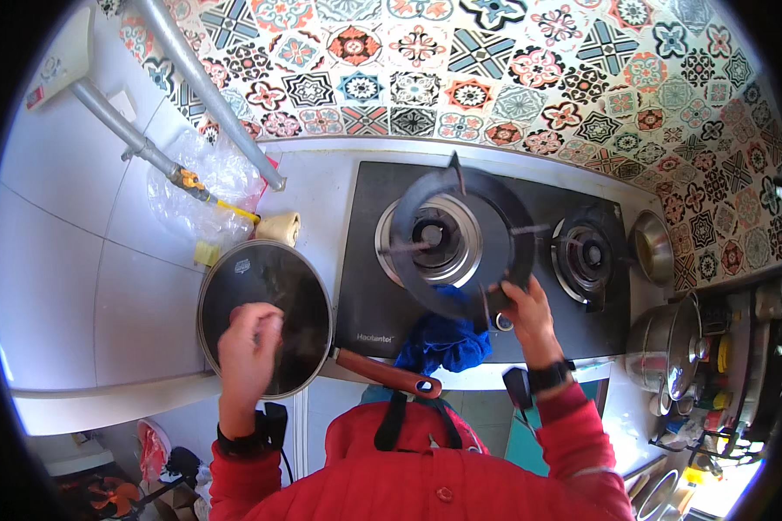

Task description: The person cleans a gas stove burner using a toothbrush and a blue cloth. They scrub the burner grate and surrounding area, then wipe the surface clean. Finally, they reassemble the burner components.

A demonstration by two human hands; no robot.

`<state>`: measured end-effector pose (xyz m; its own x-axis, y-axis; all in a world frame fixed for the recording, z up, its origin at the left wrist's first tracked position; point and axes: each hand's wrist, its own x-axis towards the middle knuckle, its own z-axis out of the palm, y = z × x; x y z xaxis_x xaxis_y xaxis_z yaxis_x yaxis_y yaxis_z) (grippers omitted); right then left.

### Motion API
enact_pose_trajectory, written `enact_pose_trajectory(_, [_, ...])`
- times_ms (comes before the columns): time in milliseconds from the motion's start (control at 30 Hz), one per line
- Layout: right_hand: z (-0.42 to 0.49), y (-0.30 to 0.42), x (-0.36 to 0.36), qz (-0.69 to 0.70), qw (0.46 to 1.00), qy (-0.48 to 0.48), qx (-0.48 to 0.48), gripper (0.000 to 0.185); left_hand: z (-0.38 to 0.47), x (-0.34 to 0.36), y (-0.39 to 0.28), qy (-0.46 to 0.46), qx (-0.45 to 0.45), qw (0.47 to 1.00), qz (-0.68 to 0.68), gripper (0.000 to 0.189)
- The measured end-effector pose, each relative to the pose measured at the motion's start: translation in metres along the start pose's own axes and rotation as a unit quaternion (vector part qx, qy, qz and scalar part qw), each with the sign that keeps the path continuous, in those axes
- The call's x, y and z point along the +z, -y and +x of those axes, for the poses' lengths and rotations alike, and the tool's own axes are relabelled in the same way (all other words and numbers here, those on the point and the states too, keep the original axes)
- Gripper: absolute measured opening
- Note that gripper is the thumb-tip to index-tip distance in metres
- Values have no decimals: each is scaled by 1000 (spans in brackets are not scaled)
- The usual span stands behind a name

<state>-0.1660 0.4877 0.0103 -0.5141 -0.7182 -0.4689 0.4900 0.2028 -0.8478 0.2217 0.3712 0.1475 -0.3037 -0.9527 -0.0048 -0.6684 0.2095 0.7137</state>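
Note:
My right hand (528,312) grips the near right side of a black ring-shaped pan support (401,228). The ring is blurred and tilted above the left burner (433,236) of a black gas hob (365,299). A crumpled blue cloth (443,342) lies on the hob's front edge below the ring. My left hand (251,345) is over the glass lid (300,286) of a frying pan, its fingers curled. Whether they hold the lid's knob is hidden. The pan's brown handle (384,372) points right along the counter's front edge.
The right burner (590,254) has its own support in place. Beyond it stand a metal bowl (653,247) and a lidded steel pot (665,345). At the left, a gas pipe with a yellow valve (192,182) passes a clear plastic bag (218,166) and a beige roll (279,228).

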Motion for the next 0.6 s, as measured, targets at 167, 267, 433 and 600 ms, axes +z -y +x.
enact_pose_trajectory(167, [62,-17,37,-25,999,2,21,33,2,81,0,304,295,903,69,34])
enact_pose_trajectory(267, [73,-22,42,-65,997,3,40,33,9,174,-9,448,401,795,83,36])
enact_pose_trajectory(433, [76,-30,40,-33,998,6,62,33,16,273,-18,184,477,809,291,64])
enact_pose_trajectory(600, [78,-35,28,-41,996,20,72,36,13,310,-32,440,359,778,268,39])
